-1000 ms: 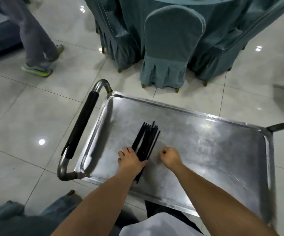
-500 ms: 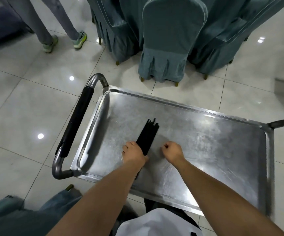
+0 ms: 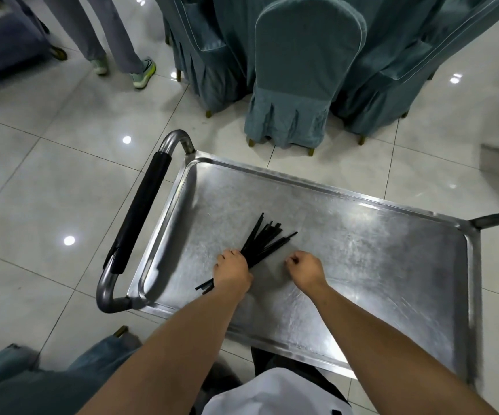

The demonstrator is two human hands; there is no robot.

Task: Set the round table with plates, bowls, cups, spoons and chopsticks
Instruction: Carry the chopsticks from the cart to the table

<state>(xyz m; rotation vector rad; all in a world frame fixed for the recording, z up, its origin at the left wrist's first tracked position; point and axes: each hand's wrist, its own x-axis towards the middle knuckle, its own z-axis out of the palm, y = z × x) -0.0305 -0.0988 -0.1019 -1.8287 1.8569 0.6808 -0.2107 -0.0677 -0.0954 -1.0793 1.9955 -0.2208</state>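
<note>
— What is happening over at the steel serving cart (image 3: 376,265)?

— The person's left hand (image 3: 232,274) is clenching round a bundle of thin black chopsticks (image 3: 264,239), lifting them off the metal tray. Half a second ago they were squared into a neat stack; now the far ends are fanning out toward one o'clock, and the near ends are poking out behind the wrist at seven o'clock.

— And the other hand?

— The right hand (image 3: 305,269) is hovering just beside the bundle at three o'clock, fingers curling loosely and grasping nothing. I'd guess it is getting ready to square the splayed tips.

— So what does that mean for the table?

— I'd say the chopsticks are being gathered for carrying, and a loose fan like that could be shedding a stick on the way.

— Anything standing in the way?

— A teal fabric-covered chair (image 3: 302,79) is standing at twelve o'clock, between the cart and the draped round table (image 3: 233,22), with more chairs on either side. Another person's legs in grey trousers (image 3: 98,28) are waiting at ten o'clock, well apart from the cart.
</note>
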